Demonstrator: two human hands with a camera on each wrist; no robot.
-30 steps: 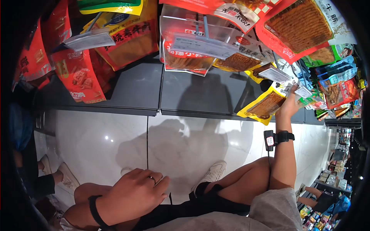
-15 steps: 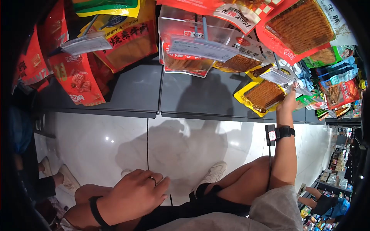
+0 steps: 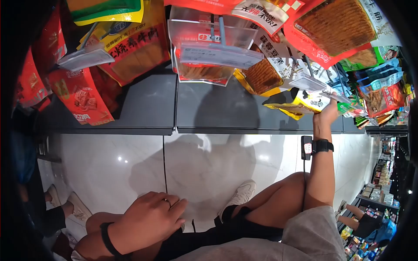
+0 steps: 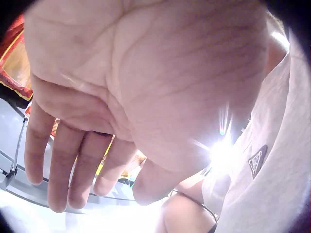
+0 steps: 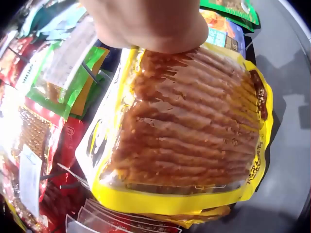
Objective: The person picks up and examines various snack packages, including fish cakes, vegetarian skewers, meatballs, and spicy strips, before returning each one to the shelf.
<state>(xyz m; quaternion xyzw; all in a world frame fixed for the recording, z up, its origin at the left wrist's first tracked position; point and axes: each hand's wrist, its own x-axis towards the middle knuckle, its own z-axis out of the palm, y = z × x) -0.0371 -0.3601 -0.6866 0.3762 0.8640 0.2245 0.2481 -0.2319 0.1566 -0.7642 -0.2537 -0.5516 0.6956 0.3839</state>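
Note:
My right hand (image 3: pixel 326 115) reaches to the shelf display and grips a yellow-edged snack packet (image 3: pixel 314 102) by its side. In the right wrist view, the clear front of that snack packet (image 5: pixel 184 131) shows brown ribbed slabs, and my right hand (image 5: pixel 150 24) presses at its edge. Price tags on hook ends (image 3: pixel 308 82) partly cover the fingers and packet in the head view. A similar yellow-and-white packet (image 3: pixel 263 76) hangs just left of it. Over my lap, my left hand (image 3: pixel 150 219) holds nothing; its fingers (image 4: pixel 63 170) hang loosely extended in the left wrist view.
Red packets (image 3: pixel 85 95) and a yellow-red packet (image 3: pixel 135 52) hang at left, with price tags (image 3: pixel 87 59) jutting out. A large red packet (image 3: pixel 335 32) overhangs the upper right. Below runs a dark shelf (image 3: pixel 217 113). Another person's shoes (image 3: pixel 80 204) stand at lower left.
The packet in my right hand has lifted, then tipped so its face is nearly edge-on in the head view. The similar packet beside it shows more of its front. My left hand stays over my lap.

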